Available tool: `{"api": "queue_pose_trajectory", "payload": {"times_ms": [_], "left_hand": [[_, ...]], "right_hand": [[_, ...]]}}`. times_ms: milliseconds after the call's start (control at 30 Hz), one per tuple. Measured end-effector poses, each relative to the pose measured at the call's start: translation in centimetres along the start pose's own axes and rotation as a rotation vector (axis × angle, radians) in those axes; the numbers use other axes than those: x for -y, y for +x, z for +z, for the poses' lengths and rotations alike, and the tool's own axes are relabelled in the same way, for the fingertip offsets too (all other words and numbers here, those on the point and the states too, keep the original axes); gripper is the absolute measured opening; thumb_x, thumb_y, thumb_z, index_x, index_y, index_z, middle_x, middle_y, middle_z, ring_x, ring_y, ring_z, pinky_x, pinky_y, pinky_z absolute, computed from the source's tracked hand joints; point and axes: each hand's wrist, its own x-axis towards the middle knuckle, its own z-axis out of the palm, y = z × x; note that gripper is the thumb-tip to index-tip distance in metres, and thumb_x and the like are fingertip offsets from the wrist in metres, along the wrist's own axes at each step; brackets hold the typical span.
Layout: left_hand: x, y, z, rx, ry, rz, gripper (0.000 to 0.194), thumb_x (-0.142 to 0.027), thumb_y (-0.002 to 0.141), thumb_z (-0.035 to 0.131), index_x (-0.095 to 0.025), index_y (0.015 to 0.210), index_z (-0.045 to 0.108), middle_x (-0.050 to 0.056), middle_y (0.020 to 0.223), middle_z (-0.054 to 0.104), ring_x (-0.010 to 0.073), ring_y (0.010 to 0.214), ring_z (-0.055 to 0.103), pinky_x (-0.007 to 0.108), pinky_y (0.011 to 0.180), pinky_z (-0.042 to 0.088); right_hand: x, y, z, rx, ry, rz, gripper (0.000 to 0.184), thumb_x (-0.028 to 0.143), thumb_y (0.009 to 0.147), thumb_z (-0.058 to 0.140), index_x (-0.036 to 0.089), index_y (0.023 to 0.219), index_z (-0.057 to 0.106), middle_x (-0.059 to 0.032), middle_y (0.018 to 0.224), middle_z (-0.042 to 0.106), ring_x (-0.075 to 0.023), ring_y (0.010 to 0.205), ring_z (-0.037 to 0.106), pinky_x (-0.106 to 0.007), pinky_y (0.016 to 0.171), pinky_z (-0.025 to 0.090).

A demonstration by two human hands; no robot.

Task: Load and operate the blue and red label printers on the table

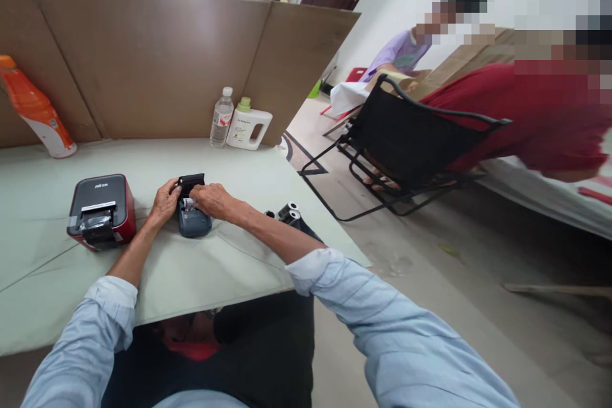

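A small dark portable label printer point(195, 224) lies on the pale green tabletop, its black lid point(192, 178) raised. My left hand point(165, 201) grips the printer's left side by the lid hinge, thumb and fingers closed on it. Over the open compartment, the curled fingers of my right hand point(216, 200) are pressed together on a white paper roll point(188, 203), which they partly cover. Left of my hands stands a larger black and red label printer point(101, 209), with dark glossy material at its front slot. Several small rolls point(289, 211) lie near my right forearm.
A cardboard screen point(157, 57) closes off the table's back. Before it stand an orange bottle point(41, 111), a clear water bottle point(222, 118) and a white jug point(248, 127). To the right are a black folding chair point(406, 134) and a person in a red shirt point(526, 115).
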Motion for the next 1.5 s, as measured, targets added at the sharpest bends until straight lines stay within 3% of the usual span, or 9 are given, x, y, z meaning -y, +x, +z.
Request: {"api": "queue_pose_trajectory", "payload": {"times_ms": [267, 500, 567, 700, 833, 1033, 1233, 1400, 1500], "left_hand": [[-0.5, -0.1, -0.1, 0.028, -0.032, -0.002, 0.042, -0.029, 0.087, 0.060, -0.013, 0.123, 0.074, 0.009, 0.110, 0.079, 0.0247, 0.101, 0.069, 0.037, 0.098, 0.054], [-0.8, -0.1, -0.3, 0.038, -0.038, 0.006, 0.042, -0.036, 0.086, 0.061, -0.013, 0.120, 0.074, 0.009, 0.111, 0.078, 0.0258, 0.107, 0.069, 0.038, 0.102, 0.053], [-0.8, 0.1, -0.3, 0.031, -0.048, -0.008, 0.043, -0.037, 0.086, 0.061, -0.013, 0.120, 0.073, 0.009, 0.110, 0.077, 0.0256, 0.106, 0.069, 0.038, 0.102, 0.053], [-0.6, 0.4, -0.4, 0.018, -0.040, -0.043, 0.047, -0.041, 0.084, 0.063, -0.014, 0.121, 0.072, 0.008, 0.107, 0.077, 0.0244, 0.101, 0.069, 0.036, 0.098, 0.054], [-1.0, 0.6, -0.5, 0.025, -0.025, -0.034, 0.049, -0.043, 0.083, 0.063, -0.014, 0.121, 0.072, 0.008, 0.106, 0.077, 0.0248, 0.103, 0.070, 0.036, 0.097, 0.055], [-1.8, 0.5, -0.5, 0.010, -0.008, -0.037, 0.049, -0.044, 0.083, 0.063, -0.014, 0.121, 0.071, 0.008, 0.105, 0.078, 0.0258, 0.106, 0.070, 0.036, 0.098, 0.056], [-2.2, 0.6, -0.6, 0.020, 0.005, -0.044, 0.050, -0.044, 0.081, 0.063, -0.013, 0.119, 0.071, 0.009, 0.106, 0.078, 0.0259, 0.105, 0.071, 0.038, 0.100, 0.056], [-2.4, 0.6, -0.6, 0.012, 0.001, -0.059, 0.049, -0.045, 0.082, 0.065, -0.014, 0.119, 0.071, 0.009, 0.109, 0.078, 0.0269, 0.108, 0.071, 0.039, 0.102, 0.055], [-2.5, 0.5, -0.5, 0.011, 0.005, -0.052, 0.048, -0.046, 0.082, 0.066, -0.015, 0.119, 0.071, 0.009, 0.109, 0.079, 0.0276, 0.111, 0.070, 0.040, 0.104, 0.054]], "right_hand": [[-0.8, -1.4, 1.5, -0.229, 0.101, 0.003, 0.025, 0.020, 0.108, 0.046, 0.018, 0.127, 0.062, -0.0129, 0.135, 0.065, -0.0225, 0.105, 0.069, -0.028, 0.075, 0.045], [-4.8, -4.0, 1.7, -0.539, 0.640, 0.043, 0.024, 0.022, 0.096, 0.058, 0.016, 0.117, 0.067, -0.0047, 0.107, 0.072, -0.0141, 0.082, 0.062, -0.025, 0.082, 0.047], [-6.9, -5.0, 1.5, -0.479, 0.730, 0.127, 0.021, 0.024, 0.094, 0.059, 0.015, 0.109, 0.071, -0.0026, 0.097, 0.074, -0.0130, 0.077, 0.060, -0.024, 0.076, 0.046], [-10.6, -6.4, 1.0, -0.184, 0.694, 0.257, 0.022, 0.020, 0.091, 0.059, 0.012, 0.101, 0.077, -0.0039, 0.096, 0.078, -0.0131, 0.081, 0.064, -0.021, 0.073, 0.045], [-11.9, -6.4, 1.5, -0.007, 0.570, 0.298, 0.024, 0.018, 0.092, 0.062, 0.013, 0.107, 0.080, -0.0057, 0.104, 0.081, -0.0147, 0.089, 0.069, -0.019, 0.074, 0.047], [-11.6, -6.0, 2.9, -0.036, 0.505, 0.317, 0.023, 0.021, 0.095, 0.064, 0.018, 0.106, 0.083, -0.0078, 0.108, 0.082, -0.0204, 0.099, 0.073, -0.023, 0.085, 0.049], [-12.1, -7.2, 2.5, -0.136, 0.452, 0.318, 0.027, 0.029, 0.103, 0.062, 0.020, 0.124, 0.077, -0.0109, 0.126, 0.077, -0.0236, 0.117, 0.070, -0.028, 0.098, 0.048], [-13.0, -9.5, 1.1, -0.270, 0.448, 0.391, 0.035, 0.030, 0.099, 0.072, 0.016, 0.131, 0.071, -0.0119, 0.127, 0.075, -0.0211, 0.105, 0.071, -0.029, 0.092, 0.050], [-13.0, -12.0, 0.1, -0.209, 0.403, 0.433, 0.037, 0.032, 0.098, 0.074, 0.014, 0.130, 0.071, -0.0117, 0.124, 0.075, -0.0210, 0.102, 0.072, -0.028, 0.090, 0.050]]}}
